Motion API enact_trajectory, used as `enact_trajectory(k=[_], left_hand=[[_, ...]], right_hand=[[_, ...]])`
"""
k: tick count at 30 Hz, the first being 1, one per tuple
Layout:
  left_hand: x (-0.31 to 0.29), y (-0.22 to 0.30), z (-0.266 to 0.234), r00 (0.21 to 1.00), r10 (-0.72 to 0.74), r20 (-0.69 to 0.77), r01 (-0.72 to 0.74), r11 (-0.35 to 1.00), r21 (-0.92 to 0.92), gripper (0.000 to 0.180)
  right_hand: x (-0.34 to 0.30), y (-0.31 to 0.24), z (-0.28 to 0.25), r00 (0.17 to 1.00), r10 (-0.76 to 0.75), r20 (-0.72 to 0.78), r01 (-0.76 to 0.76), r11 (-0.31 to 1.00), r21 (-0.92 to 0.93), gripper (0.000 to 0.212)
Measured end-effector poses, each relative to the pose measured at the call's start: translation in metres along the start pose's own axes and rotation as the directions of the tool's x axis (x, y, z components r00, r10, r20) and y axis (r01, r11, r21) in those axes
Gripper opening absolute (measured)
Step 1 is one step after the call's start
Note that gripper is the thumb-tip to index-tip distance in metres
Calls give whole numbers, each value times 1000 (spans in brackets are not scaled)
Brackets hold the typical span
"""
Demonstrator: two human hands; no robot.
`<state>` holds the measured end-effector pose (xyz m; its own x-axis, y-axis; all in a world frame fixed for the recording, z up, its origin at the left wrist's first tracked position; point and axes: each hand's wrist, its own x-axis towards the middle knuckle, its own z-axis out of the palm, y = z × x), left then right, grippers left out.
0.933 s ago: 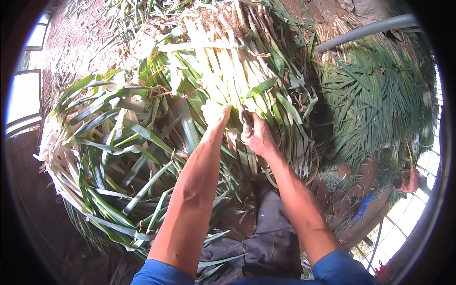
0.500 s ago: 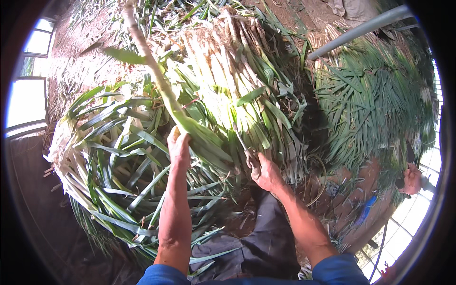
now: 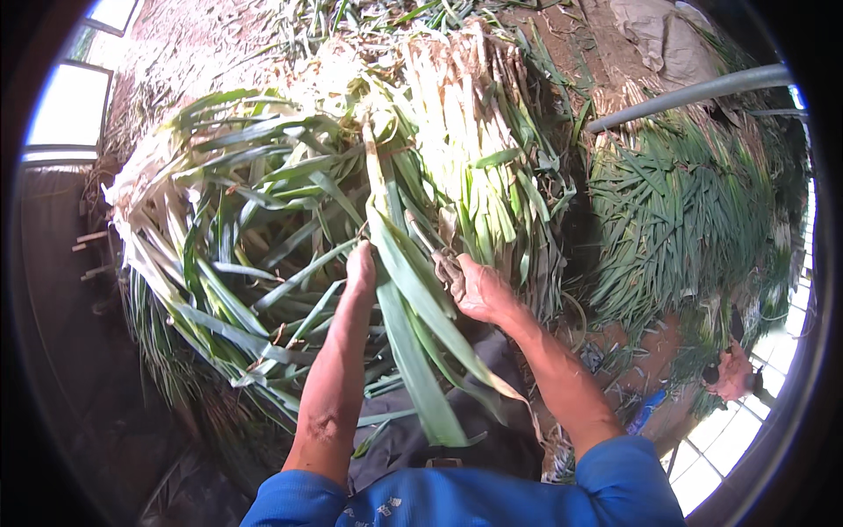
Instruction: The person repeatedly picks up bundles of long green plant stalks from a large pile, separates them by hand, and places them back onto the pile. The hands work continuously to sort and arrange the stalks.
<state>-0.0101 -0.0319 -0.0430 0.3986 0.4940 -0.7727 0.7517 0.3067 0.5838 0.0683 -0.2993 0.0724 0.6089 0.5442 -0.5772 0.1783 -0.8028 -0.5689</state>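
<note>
A long leek points away from me, its pale stem at the far end and its broad green leaves hanging toward my lap. Closed round it where the leaves fan out is my left hand, its fingertips partly hidden. My right hand grips a knife by its worn brownish handle. The thin blade slants up and left, close beside the leek's leaves. Just beyond my right hand lies a stack of trimmed leeks with pale stems and roots at the far end.
On the left spreads a large heap of leafy leeks. A second green stack lies at the right, with a grey metal pole above its far end. Another person's hand shows at the right edge. Leaf scraps litter the ground.
The leek has swung upright and closer to me, its leaves now hanging over my lap. My left hand moved right and the knife hand slightly left, bringing them nearer. The view shifted a little.
</note>
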Motion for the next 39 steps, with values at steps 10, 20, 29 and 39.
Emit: enact_trajectory(k=[10,20,29,39], left_hand=[[-86,-19,-1,974,-103,204,168,927,-335,79],[-89,-28,-5,970,142,197,-67,936,-346,63],[-96,-56,-17,937,193,291,-82,931,-355,60],[-96,-59,-21,948,103,302,4,942,-335,68]], right_hand=[[-30,-45,33,997,68,37,-65,995,-74,22],[30,-81,39,986,152,-72,-158,985,-75,27],[149,-102,32,973,224,-58,-229,969,-96,31],[247,-70,40,965,212,-155,-227,970,-89,39]])
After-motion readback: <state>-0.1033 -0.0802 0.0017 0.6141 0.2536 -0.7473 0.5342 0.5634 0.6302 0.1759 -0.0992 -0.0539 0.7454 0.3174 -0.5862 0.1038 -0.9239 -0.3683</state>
